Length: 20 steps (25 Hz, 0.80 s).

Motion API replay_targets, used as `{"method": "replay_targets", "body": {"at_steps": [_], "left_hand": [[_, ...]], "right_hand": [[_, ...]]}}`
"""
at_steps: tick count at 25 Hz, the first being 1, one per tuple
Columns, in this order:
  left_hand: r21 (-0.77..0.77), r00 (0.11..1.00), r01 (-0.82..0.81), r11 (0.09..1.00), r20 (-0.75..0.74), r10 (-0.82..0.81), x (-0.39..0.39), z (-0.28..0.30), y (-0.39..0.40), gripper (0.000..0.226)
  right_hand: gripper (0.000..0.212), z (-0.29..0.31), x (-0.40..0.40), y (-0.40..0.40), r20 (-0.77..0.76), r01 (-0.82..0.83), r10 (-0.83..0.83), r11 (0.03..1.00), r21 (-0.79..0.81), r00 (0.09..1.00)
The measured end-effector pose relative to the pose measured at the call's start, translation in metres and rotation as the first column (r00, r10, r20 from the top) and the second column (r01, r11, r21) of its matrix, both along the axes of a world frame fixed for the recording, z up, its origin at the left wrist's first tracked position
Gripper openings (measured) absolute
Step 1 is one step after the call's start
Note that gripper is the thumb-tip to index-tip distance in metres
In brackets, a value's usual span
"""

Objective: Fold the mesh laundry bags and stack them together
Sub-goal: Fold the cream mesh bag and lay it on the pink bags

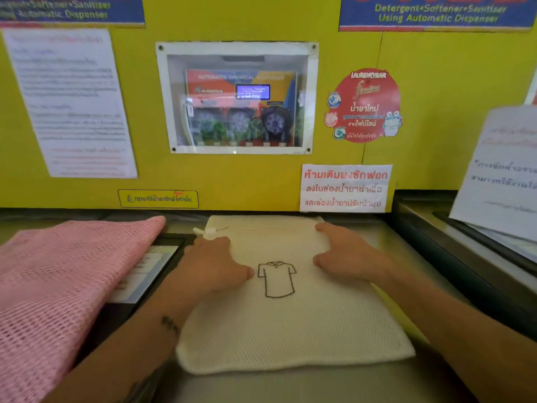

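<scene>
Item: cream mesh laundry bag (290, 330). Lies flat on the grey metal desk (305, 388), unfolded, long side running away from the person. A T-shirt outline (277, 279) in dark line sits on its upper face, between the two hands. A white drawstring toggle (203, 231) shows at the far left corner.

Item: pink mesh laundry bag (58, 286). Lies to the left of the cream one, spread out, coarse open weave, partly covering a dark panel with a label (145, 274). The two bags do not touch.

Left hand (215, 266): palm down on the left part of the cream bag, fingers bent against the cloth near the toggle corner, thumb pointing at the shirt outline. Grip holds nothing; it presses flat.

Right hand (345, 254): palm down on the right part of the same bag, fingers spread and fairly straight toward the far edge. Grip apart, pressing only.

Surroundings: yellow wall panel (232, 178) behind the desk, with a windowed dispenser unit (236, 97), a round red sticker (366, 106), a white warning notice in red Thai script (345, 188) and a printed sheet (69, 103) at left.
</scene>
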State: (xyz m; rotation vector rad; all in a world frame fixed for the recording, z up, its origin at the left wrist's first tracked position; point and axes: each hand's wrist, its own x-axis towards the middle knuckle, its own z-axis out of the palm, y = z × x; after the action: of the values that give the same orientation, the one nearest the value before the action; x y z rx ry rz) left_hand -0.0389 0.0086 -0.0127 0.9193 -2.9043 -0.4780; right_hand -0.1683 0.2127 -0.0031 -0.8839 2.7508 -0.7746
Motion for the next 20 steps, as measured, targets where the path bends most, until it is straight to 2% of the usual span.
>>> {"method": "replay_targets", "body": {"at_steps": [2,6,9,12,16,20], "left_hand": [[0.087,0.989,0.077,0.993,-0.130,-0.065,0.003,0.005,0.001,0.081],[-0.019,0.947,0.201,0.979,-0.252,-0.199,0.020,0.024,0.001,0.065],[-0.172,0.923,0.147,0.974,-0.331,-0.197,0.052,0.045,-0.012,0.059],[-0.290,0.897,0.080,0.954,-0.397,-0.195,0.095,0.070,-0.041,0.056],[-0.321,0.913,0.004,0.947,-0.384,-0.134,0.159,0.094,-0.101,0.055],[-0.299,0.947,-0.103,0.949,-0.321,0.002,0.220,0.083,-0.170,0.054]], "right_hand": [[0.074,0.001,0.008,0.003,0.055,-0.030,0.036,0.995,-0.094,0.998],[0.066,0.008,0.027,0.003,-0.003,-0.154,0.155,0.975,-0.160,0.988],[0.055,0.029,0.045,-0.013,-0.057,-0.203,0.197,0.970,-0.134,0.979],[0.053,0.060,0.069,-0.040,-0.111,-0.248,0.232,0.956,-0.155,0.966],[0.055,0.090,0.110,-0.098,-0.127,-0.350,0.331,0.918,-0.186,0.935],[0.062,0.080,0.163,-0.180,-0.091,-0.429,0.421,0.894,-0.126,0.903]]}}
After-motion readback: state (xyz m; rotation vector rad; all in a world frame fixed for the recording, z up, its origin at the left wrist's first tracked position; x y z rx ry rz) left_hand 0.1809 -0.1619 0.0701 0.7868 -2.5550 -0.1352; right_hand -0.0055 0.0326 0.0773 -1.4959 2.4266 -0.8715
